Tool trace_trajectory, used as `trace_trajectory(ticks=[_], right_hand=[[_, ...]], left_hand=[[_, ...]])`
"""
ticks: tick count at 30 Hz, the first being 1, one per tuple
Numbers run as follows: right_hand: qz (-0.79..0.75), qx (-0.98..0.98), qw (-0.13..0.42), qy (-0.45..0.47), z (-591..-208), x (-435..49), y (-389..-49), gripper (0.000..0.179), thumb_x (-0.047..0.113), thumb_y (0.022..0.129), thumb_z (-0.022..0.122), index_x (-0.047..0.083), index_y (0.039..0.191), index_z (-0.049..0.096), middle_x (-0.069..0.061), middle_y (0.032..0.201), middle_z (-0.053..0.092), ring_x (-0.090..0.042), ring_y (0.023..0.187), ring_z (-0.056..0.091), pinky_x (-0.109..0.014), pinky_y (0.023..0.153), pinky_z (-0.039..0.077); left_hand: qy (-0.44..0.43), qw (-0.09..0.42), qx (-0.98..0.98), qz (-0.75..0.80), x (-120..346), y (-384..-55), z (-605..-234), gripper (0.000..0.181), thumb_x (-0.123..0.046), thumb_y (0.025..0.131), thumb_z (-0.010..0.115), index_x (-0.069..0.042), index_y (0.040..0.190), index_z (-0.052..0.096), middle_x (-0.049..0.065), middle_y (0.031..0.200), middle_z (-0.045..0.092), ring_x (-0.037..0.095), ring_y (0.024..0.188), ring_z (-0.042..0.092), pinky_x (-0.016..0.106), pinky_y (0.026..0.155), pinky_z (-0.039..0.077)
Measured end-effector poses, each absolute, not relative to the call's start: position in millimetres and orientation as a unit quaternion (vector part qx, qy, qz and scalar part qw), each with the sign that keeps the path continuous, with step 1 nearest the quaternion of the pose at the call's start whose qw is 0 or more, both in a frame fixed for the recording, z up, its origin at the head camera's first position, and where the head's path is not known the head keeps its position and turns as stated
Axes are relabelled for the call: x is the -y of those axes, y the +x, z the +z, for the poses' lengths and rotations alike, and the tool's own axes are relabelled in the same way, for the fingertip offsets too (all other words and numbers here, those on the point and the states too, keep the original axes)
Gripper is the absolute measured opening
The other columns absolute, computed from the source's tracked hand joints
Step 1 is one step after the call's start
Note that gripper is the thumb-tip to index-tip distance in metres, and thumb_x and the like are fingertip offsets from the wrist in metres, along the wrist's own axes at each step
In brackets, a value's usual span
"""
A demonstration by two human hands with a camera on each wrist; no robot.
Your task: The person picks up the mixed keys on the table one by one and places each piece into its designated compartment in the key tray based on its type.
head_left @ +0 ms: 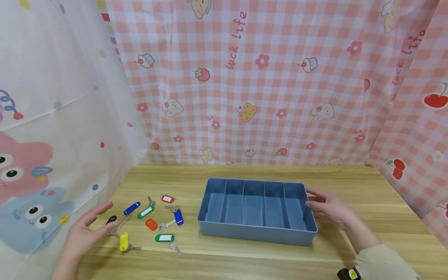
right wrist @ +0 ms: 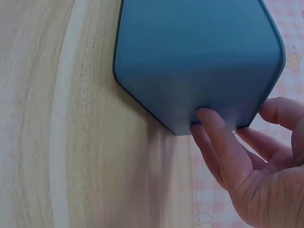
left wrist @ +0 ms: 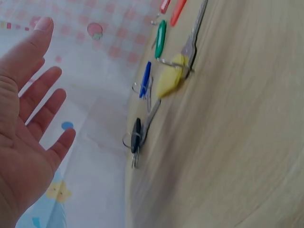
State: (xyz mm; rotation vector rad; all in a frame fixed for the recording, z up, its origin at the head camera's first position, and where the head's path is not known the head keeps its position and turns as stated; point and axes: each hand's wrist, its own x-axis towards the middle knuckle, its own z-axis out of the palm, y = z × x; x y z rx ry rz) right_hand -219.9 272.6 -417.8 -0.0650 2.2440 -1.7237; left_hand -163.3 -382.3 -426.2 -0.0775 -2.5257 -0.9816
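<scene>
A blue tray (head_left: 257, 230) with several narrow compartments stands on the wooden table, and nothing shows inside it. My right hand (head_left: 320, 204) lies against its right end. In the right wrist view the thumb of that hand (right wrist: 237, 161) touches the tray's outer wall (right wrist: 199, 61), with the other fingers by the far corner. Left of the tray, several keys with coloured tags are scattered: yellow (head_left: 123, 241), black (head_left: 111, 220), blue (head_left: 132, 208), green (head_left: 145, 212). My left hand (head_left: 89, 229) hovers with fingers spread just left of them, holding nothing. The left wrist view shows that hand (left wrist: 28, 123) apart from the yellow tag (left wrist: 168, 80) and the black tag (left wrist: 136, 134).
More tagged keys lie nearer the tray: red (head_left: 167, 198), orange (head_left: 151, 224), blue (head_left: 178, 217), green (head_left: 164, 237). A pink checked curtain (head_left: 266, 97) hangs behind and to the right; a white cartoon curtain (head_left: 52, 128) closes the left. Bare wood (head_left: 367, 202) lies right of the tray.
</scene>
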Motion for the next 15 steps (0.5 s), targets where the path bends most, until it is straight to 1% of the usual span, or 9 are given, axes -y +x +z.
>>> trace_trajectory(ticks=[5,11,15], right_hand=[[-0.604,-0.780,0.160,-0.023,-418,-269,-221,0.068,0.010,0.100,0.057,-0.008,0.152,0.019,-0.042,0.146,0.028,-0.034,0.115,0.058,-0.052,0.088,0.053],[-0.595,-0.787,0.162,-0.022,-417,-265,-222,0.067,0.011,0.101,0.057,-0.007,0.153,0.020,-0.041,0.145,0.031,-0.035,0.115,0.057,-0.052,0.088,0.052],[-0.592,-0.789,0.162,-0.024,-417,-263,-223,0.067,0.012,0.100,0.059,-0.007,0.152,0.022,-0.041,0.144,0.033,-0.036,0.116,0.057,-0.053,0.088,0.052]], left_hand=[[-0.032,0.201,0.911,-0.358,389,-164,-429,0.063,-0.023,0.083,0.082,-0.002,0.137,0.056,-0.037,0.120,0.047,-0.023,0.106,0.036,0.001,0.087,0.025],[-0.051,0.193,0.902,-0.382,400,-166,-433,0.060,-0.013,0.082,0.082,0.000,0.135,0.057,-0.036,0.121,0.050,-0.021,0.107,0.041,0.000,0.086,0.028],[-0.074,0.189,0.897,-0.392,409,-168,-436,0.058,-0.008,0.082,0.081,-0.002,0.136,0.058,-0.035,0.124,0.052,-0.021,0.108,0.043,0.001,0.086,0.030]])
